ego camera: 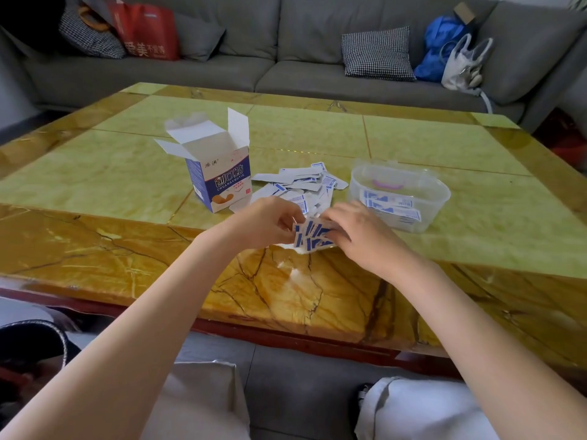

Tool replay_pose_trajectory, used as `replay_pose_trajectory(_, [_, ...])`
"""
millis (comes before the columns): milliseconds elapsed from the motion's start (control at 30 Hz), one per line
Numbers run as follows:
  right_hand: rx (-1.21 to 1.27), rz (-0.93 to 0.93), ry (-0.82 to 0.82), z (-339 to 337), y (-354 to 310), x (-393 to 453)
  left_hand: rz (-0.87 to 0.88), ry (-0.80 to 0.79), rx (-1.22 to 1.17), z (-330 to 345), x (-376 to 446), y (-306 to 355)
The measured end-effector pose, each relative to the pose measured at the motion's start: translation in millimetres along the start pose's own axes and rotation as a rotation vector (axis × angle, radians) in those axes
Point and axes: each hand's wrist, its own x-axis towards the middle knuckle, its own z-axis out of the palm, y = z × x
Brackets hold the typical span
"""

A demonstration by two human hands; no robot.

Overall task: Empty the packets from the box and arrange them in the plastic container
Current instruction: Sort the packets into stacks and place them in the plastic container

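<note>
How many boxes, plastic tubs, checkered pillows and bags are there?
Bandage box: 1
Clear plastic container: 1
Checkered pillows: 2
Bags, red, blue, white: 3
Total: 7

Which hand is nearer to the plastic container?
Right. The right hand is just in front of the container, near its left end, holding a bunch of packets. The left hand holds the bunch's other side, farther left.

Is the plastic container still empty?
No, the container already holds a few blue-and-white packets lying stacked inside it.
</note>
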Motion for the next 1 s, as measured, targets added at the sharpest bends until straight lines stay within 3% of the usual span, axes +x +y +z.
replay_pose_trajectory(267, [-0.346,0.011,-0.101,11,9,-10,-0.013,-0.123,-0.045,6,-1,4])
replay_pose_trajectory(333, [-0.321,0.041,-0.126,11,8,-11,-0.05,-0.139,0.021,10,-1,4])
replay_pose_trajectory(500, [-0.276,0.047,-0.191,5,6,-13,-0.023,0.031,0.084,24,6,13])
replay_pose_trajectory(667, [-0.163,0.199,-0.273,-17,23,-14,-0.037,0.084,0.115,19,7,12])
replay_pose_trajectory(767, [-0.006,0.232,-0.249,-18,25,-13,-0.021,0.054,0.16,21,7,16])
replay_pose_trajectory(1000, [-0.104,0.174,-0.157,-14,25,-15,-0.034,0.146,0.357,28,8,25])
